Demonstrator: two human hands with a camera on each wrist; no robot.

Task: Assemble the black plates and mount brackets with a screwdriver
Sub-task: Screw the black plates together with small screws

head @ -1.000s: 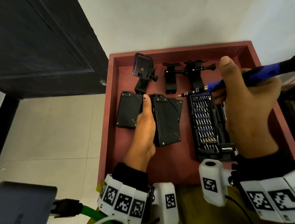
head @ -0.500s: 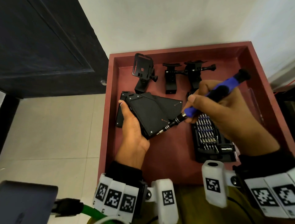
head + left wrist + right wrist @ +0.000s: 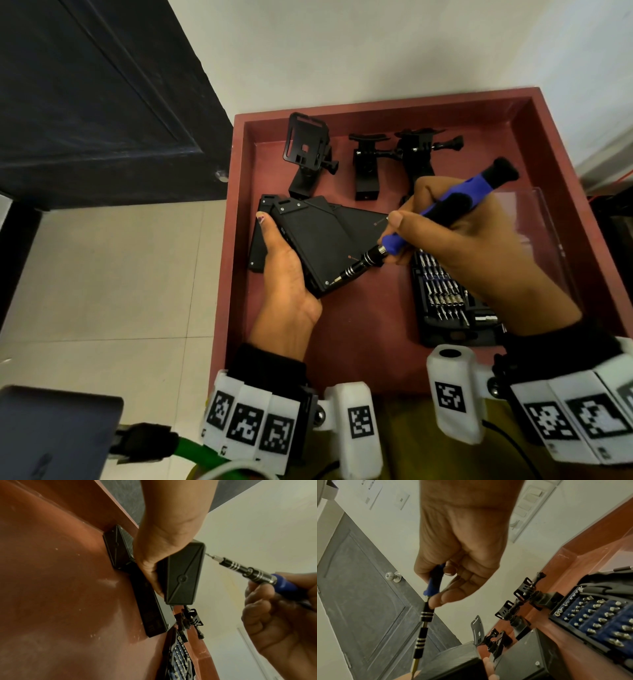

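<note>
My left hand (image 3: pixel 284 274) grips a black plate (image 3: pixel 322 240) and holds it tilted above the red tray (image 3: pixel 359 342); in the left wrist view its end face (image 3: pixel 183 574) points at the camera. My right hand (image 3: pixel 455 246) holds a blue-handled screwdriver (image 3: pixel 445 209), and the tip (image 3: pixel 334 281) sits at a screw in the plate's near corner. Two more black plates lie on the tray beneath, one at the left (image 3: pixel 257 246), one partly hidden at the right (image 3: pixel 363 219). Three black mount brackets (image 3: pixel 308 150) (image 3: pixel 366 164) (image 3: pixel 421 150) stand at the tray's back.
An open bit case (image 3: pixel 445 298) with several bits lies on the tray under my right wrist, with a clear lid (image 3: pixel 534 219) beside it. A dark door (image 3: pixel 85 102) and tiled floor (image 3: pixel 102 274) lie left of the tray. The tray's near middle is bare.
The left hand lifted the plate and tilted it. The right hand brought the screwdriver down from above the bit case until the tip reached the plate's near corner.
</note>
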